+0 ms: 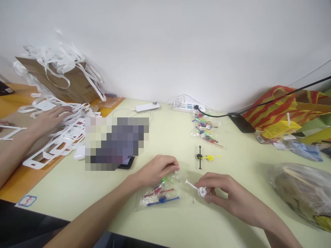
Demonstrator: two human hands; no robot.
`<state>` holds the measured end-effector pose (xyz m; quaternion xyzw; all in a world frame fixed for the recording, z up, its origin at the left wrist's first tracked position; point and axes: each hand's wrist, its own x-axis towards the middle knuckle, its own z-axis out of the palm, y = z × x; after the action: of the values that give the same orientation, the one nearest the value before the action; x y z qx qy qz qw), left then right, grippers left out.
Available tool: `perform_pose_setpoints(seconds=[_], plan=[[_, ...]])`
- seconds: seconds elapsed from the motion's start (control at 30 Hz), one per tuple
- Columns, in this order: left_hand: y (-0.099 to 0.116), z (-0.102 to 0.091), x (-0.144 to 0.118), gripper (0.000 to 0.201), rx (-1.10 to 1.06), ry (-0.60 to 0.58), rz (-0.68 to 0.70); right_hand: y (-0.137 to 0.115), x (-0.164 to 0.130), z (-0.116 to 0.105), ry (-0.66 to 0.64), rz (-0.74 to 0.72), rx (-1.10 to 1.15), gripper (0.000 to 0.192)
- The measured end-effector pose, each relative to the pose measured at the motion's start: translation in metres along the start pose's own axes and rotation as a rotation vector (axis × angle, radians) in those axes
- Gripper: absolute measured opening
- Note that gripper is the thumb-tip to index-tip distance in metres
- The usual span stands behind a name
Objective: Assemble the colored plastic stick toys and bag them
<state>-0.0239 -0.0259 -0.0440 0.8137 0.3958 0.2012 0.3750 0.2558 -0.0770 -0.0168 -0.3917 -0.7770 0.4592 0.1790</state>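
Left hand: your left hand is curled shut, pinching the top edge of the clear bag of coloured spinners.
Right hand: your right hand grips a white spinner between thumb and fingers, its stick pointing up-left.
Bag position: flat on the pale table, just beside your right hand, partly under your left.
Loose spinners: a black and yellow pair lies beyond both hands.
Further bags: more filled bags sit near the power strip.
Far left: another person's hand rests on white cut-outs.
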Motion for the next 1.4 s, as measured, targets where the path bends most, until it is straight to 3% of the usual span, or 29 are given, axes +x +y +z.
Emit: perform_pose_setpoints(seconds=[0.23,0.47,0.6,0.83,1.1,1.27,1.4], plan=[[0.000,-0.001,0.001,0.023,-0.062,-0.042,-0.023,0.001,0.010,0.007,0.012,0.051,0.068,0.022],[-0.001,0.000,0.000,0.021,-0.094,-0.084,-0.020,0.001,0.030,0.031,0.112,0.204,0.063,0.014],[0.001,0.000,-0.001,0.021,-0.103,-0.080,-0.017,0.007,0.032,0.041,0.187,0.277,0.050,0.022],[0.004,-0.001,-0.001,0.022,-0.100,-0.069,-0.032,-0.002,0.025,0.041,0.182,0.143,-0.042,0.031],[0.006,0.002,0.000,0.023,-0.069,-0.073,-0.023,-0.002,0.040,0.061,0.230,0.115,-0.137,0.018],[0.004,0.004,0.000,0.023,-0.071,-0.062,-0.037,-0.008,0.044,0.071,0.106,0.010,-0.200,0.029],[0.004,0.005,0.000,0.021,-0.072,-0.074,-0.054,-0.017,0.034,0.053,-0.012,0.018,-0.183,0.035]])
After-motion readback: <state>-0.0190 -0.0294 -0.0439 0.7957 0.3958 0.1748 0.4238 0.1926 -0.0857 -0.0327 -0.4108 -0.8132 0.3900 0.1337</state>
